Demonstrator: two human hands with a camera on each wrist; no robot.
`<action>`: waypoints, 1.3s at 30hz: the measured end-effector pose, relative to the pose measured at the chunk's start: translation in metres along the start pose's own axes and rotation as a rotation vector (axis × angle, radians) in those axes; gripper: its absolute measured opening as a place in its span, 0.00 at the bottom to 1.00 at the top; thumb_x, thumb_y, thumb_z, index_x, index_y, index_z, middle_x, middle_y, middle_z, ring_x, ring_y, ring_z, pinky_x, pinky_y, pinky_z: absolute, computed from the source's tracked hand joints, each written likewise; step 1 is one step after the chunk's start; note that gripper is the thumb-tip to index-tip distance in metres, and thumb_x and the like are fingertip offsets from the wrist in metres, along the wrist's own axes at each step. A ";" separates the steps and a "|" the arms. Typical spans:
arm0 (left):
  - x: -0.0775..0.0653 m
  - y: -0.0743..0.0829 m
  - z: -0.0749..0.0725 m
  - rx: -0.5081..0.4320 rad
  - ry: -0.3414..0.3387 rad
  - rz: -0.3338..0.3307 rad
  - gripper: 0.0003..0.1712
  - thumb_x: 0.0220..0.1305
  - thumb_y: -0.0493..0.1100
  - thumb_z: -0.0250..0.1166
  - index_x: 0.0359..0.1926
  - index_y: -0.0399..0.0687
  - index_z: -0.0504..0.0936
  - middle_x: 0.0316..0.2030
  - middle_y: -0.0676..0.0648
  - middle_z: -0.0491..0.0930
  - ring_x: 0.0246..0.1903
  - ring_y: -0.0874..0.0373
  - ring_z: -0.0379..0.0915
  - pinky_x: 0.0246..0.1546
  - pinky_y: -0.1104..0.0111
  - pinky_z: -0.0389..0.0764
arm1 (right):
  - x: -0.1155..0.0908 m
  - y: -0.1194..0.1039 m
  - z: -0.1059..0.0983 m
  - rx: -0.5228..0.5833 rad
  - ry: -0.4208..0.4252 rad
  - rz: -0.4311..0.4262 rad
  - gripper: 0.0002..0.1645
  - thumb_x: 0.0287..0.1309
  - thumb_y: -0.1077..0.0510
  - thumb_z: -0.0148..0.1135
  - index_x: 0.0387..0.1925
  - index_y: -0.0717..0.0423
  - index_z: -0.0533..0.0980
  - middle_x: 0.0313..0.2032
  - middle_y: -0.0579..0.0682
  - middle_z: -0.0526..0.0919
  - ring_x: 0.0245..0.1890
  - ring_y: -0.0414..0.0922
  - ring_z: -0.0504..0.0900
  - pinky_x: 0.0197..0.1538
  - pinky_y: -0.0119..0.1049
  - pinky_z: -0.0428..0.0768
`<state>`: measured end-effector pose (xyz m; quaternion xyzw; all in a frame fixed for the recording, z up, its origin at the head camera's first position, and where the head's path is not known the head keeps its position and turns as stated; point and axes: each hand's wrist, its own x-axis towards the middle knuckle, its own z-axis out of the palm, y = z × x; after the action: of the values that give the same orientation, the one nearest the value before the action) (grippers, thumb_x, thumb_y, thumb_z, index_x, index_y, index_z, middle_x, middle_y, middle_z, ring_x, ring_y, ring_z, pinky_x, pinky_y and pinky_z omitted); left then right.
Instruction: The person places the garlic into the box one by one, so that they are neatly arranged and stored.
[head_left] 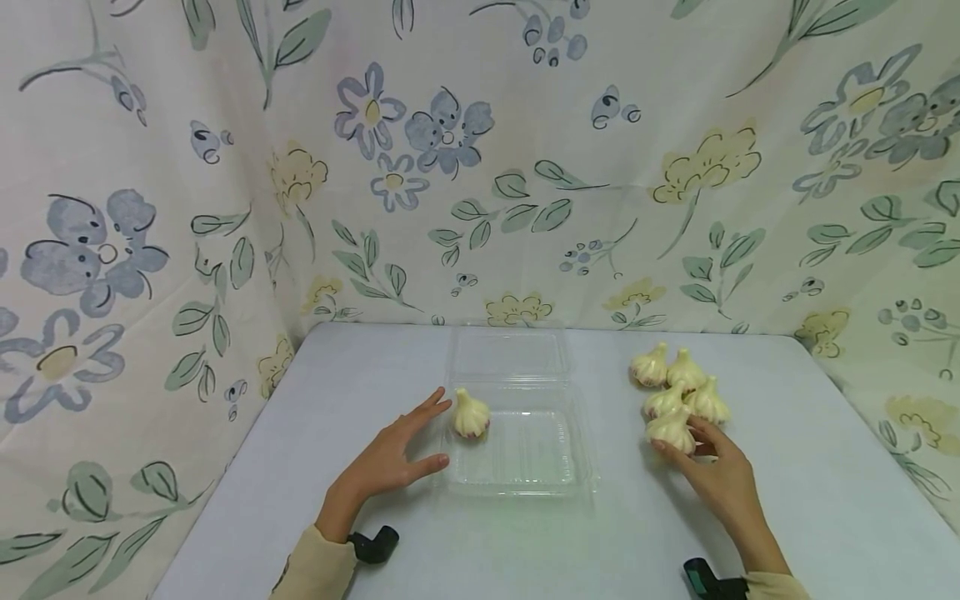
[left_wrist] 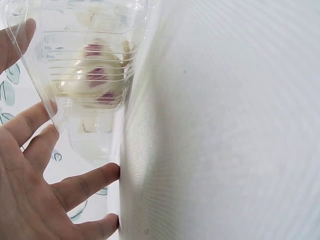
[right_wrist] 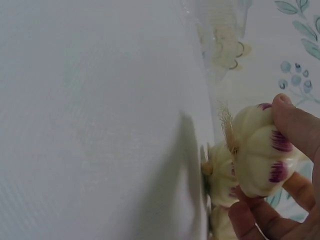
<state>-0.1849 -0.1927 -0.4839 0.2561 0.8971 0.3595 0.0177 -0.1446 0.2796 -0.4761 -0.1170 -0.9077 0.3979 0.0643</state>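
My right hand [head_left: 722, 475] grips a garlic bulb [head_left: 671, 429] between thumb and fingers. The right wrist view shows this bulb [right_wrist: 257, 150] raised off the table, its root tuft toward the tabletop and purple streaks on its side. Several more garlic bulbs [head_left: 649, 367] lie grouped just behind it. A clear plastic clamshell box [head_left: 517, 487] stands with its lid folded back, one garlic bulb [head_left: 471, 415] in its left part. Beside the box's left edge is my left hand [head_left: 390, 454], fingers spread. In the left wrist view, fingertips [left_wrist: 47, 107] of that hand touch the clear rim.
Everything rests on a white table [head_left: 337, 375]. A flower-printed cloth [head_left: 480, 167] hangs behind it and along both sides. The box's clear lid [head_left: 510, 354] lies toward the back edge. Black wrist devices [head_left: 375, 546] sit at both sleeves.
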 end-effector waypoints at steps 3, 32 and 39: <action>0.000 0.000 0.000 -0.002 -0.002 0.004 0.45 0.65 0.57 0.69 0.79 0.58 0.61 0.81 0.59 0.48 0.80 0.48 0.49 0.73 0.31 0.51 | 0.001 -0.005 0.002 0.010 0.017 -0.024 0.47 0.55 0.38 0.75 0.69 0.57 0.70 0.61 0.66 0.80 0.39 0.29 0.72 0.33 0.31 0.75; -0.001 -0.003 0.000 0.009 -0.003 0.016 0.45 0.66 0.63 0.67 0.79 0.66 0.58 0.81 0.59 0.48 0.80 0.49 0.50 0.72 0.31 0.53 | 0.012 -0.061 0.040 0.248 -0.072 -0.186 0.28 0.59 0.43 0.73 0.59 0.44 0.78 0.47 0.43 0.84 0.45 0.28 0.78 0.46 0.24 0.76; -0.001 -0.002 0.000 0.006 -0.004 0.006 0.45 0.65 0.58 0.69 0.79 0.64 0.60 0.81 0.59 0.48 0.80 0.49 0.50 0.72 0.31 0.53 | 0.011 -0.071 0.050 0.265 -0.109 -0.197 0.28 0.59 0.43 0.74 0.58 0.45 0.79 0.47 0.42 0.83 0.45 0.32 0.79 0.46 0.25 0.77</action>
<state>-0.1852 -0.1942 -0.4846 0.2597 0.8974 0.3563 0.0178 -0.1768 0.2011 -0.4571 0.0038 -0.8565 0.5116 0.0685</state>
